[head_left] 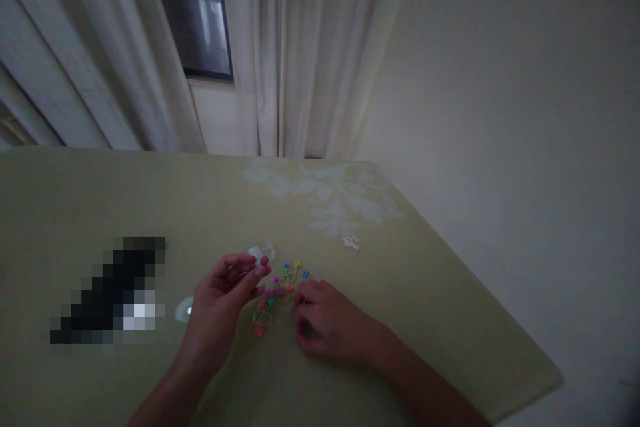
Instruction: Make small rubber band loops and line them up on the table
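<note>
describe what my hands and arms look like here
Your left hand and right hand are bare, with no gloves. No sleeve shows on the left forearm or right forearm, and no watch or bracelet is visible. I see no rings, though some fingers are hidden.

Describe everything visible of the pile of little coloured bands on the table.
The pile is a loose scatter of small, thin rings, with bright knobs in pink, orange, teal, green, yellow and blue. They look like elastic hair ties, but blur hides the detail. It lies on the greenish tabletop, between the left hand and the right hand. The right fingers are at its edge; whether they touch it is unclear.
</note>
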### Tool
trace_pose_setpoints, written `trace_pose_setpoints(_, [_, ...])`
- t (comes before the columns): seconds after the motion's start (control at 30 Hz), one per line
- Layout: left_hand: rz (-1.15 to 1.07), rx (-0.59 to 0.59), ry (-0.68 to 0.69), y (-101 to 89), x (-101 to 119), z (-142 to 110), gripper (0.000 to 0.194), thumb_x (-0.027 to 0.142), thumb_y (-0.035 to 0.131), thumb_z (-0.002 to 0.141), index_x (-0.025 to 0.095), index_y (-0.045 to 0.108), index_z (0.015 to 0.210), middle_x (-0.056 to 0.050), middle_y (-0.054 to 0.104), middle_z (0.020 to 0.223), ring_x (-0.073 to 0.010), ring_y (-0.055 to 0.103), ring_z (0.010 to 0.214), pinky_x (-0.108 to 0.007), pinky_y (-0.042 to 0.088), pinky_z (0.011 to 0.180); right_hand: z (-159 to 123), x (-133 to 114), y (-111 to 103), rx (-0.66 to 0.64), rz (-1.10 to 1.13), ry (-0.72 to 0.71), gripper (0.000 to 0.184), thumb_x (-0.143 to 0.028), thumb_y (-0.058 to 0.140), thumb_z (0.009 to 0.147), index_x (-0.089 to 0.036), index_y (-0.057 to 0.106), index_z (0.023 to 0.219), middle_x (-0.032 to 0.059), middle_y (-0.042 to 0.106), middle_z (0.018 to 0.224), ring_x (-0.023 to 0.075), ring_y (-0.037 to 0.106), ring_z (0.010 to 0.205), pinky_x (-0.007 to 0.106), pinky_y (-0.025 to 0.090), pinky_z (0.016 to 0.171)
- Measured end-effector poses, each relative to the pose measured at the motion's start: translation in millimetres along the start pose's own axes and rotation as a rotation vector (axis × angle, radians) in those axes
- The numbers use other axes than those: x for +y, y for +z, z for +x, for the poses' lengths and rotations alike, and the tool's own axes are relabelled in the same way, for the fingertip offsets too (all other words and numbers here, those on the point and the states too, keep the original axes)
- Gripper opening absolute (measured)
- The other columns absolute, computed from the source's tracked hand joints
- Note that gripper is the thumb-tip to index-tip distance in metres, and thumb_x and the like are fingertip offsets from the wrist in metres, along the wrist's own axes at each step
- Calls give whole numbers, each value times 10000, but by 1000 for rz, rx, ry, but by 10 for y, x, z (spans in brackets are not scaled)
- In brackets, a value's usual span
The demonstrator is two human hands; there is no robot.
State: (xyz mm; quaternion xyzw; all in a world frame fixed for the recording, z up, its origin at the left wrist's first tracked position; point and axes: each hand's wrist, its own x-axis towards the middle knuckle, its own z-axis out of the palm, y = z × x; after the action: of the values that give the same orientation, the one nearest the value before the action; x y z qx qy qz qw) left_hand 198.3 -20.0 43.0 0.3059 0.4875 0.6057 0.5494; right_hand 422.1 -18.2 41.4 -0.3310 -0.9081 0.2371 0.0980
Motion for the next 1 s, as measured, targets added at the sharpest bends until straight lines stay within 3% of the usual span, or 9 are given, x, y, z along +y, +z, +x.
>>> trace_pose_setpoints(0.3, [129, -85, 10, 93, -69, -102, 427, 383, 973, 658, 206, 706, 941, -39, 822, 863, -208, 787, 756, -234, 607, 589, 4, 94, -51, 90, 220, -28, 118, -255, 829, 847, -195, 755, 916, 68, 674, 1165, 221, 627, 1105, 343, 483, 1011])
trace_pose_setpoints(0.53, [109, -91, -2, 102, -68, -108, 437, 398, 962, 675, 215, 702, 974, -47, 836, 915, -220, 804, 794, -244, 613, 608, 1, 10, 49, 15, 38, -10, 44, -204, 786, 823, -186, 750, 839, 58, 673, 1028, 216, 624, 979, 343, 488, 923])
trace_pose_setpoints(0.67, [105, -84, -7, 94, -80, -98, 432, 409, 959, 685, 216, 701, 974, -43, 835, 927, -220, 806, 821, -250, 624, 646, 32, -30, 102, 5, -110, -45, 156, -274, 821, 781, -160, 715, 792, 80, 666, 966, 242, 604, 943, 374, 496, 906])
trace_pose_setpoints(0.77, [108, -87, -17, 83, -93, -89, 431, 416, 959, 684, 220, 702, 970, -45, 835, 937, -221, 808, 815, -257, 627, 667, 43, -1, 84, 19, -77, -49, 195, -286, 857, 746, -173, 700, 768, 75, 664, 977, 246, 604, 951, 380, 495, 915])
trace_pose_setpoints(0.87, [126, -95, -16, 90, -91, -105, 426, 420, 961, 677, 224, 710, 960, -43, 829, 925, -218, 801, 803, -253, 616, 655, 37, 47, 4, 113, 146, -12, 187, -209, 865, 728, -191, 684, 774, 41, 647, 1007, 217, 619, 973, 334, 494, 898])
trace_pose_setpoints(1.0, [174, -130, -29, 156, -108, -177, 411, 453, 958, 663, 217, 732, 911, -38, 806, 873, -214, 775, 775, -251, 599, 614, 36, 52, -90, 431, 477, 71, 184, -79, 787, 711, -198, 671, 790, 10, 602, 1001, 164, 611, 923, 272, 482, 821])
